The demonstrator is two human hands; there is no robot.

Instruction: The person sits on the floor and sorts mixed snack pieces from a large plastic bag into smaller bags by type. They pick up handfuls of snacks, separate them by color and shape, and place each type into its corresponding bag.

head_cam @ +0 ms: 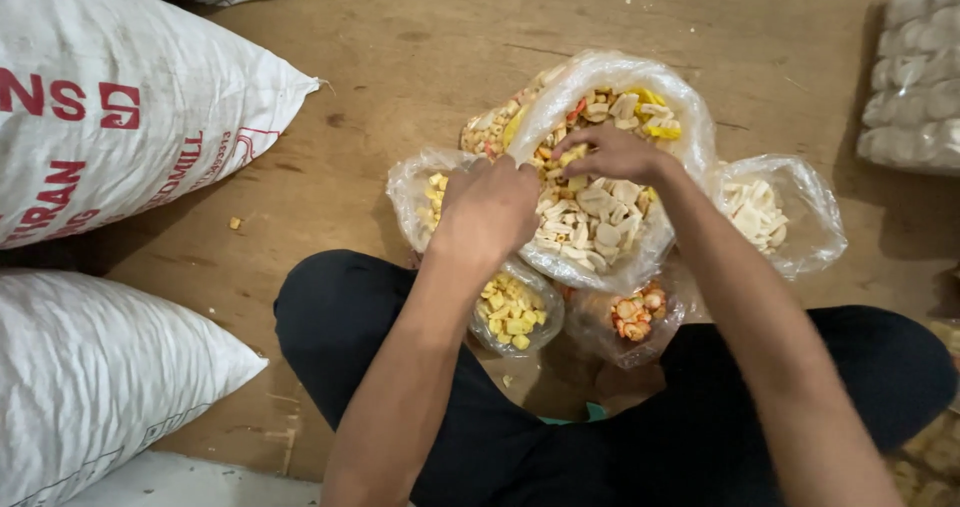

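At frame centre, the left hand [490, 207] grips the big snack bag's [610, 77] rim; the right hand [612, 154] pinches pieces inside. Smaller bags [790, 212] ring it; white sacks [110, 107] crowd the left.

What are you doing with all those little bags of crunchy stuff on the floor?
A person sits cross-legged on a wooden floor with both hands in a big clear bag of mixed pale and yellow snack pieces. The left hand grips its near rim; the right hand reaches among the pieces. Smaller bags ring it, one of yellow pieces, one of orange pieces. White sacks lie alongside.
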